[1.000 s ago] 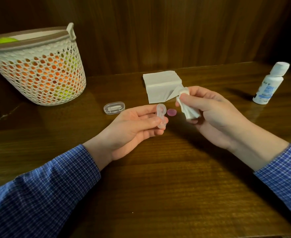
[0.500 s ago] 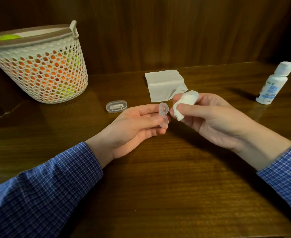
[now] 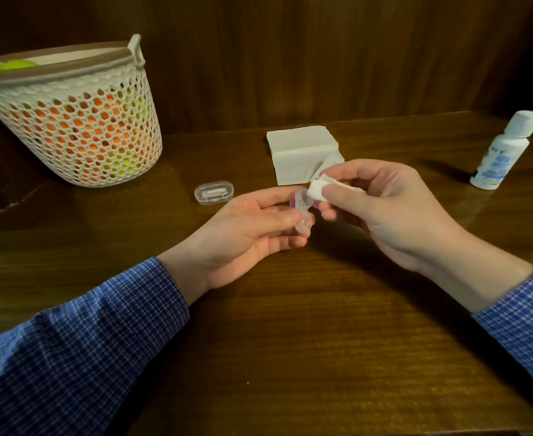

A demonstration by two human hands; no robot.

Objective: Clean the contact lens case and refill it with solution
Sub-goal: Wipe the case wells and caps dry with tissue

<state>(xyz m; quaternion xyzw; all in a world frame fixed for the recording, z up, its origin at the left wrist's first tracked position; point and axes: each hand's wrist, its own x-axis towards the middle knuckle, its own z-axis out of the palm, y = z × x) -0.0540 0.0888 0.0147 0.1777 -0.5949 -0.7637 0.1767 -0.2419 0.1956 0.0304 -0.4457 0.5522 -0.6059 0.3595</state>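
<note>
We're mid-clean: our left hand (image 3: 243,228) pinches the open lens case (image 3: 303,212) above the table, our right hand (image 3: 381,209) grips a tissue wad (image 3: 318,189) at 1 well. The solution bottle (image 3: 501,155) stands untouched, so refilling's left.

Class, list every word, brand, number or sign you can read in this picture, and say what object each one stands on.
White bottle: blue print on its label, too blurred to read.
Small clear box: no print to be seen.
Contact lens case, folded tissue, basket: no words, numbers or signs.
So no text here can be quoted with certainty.
</note>
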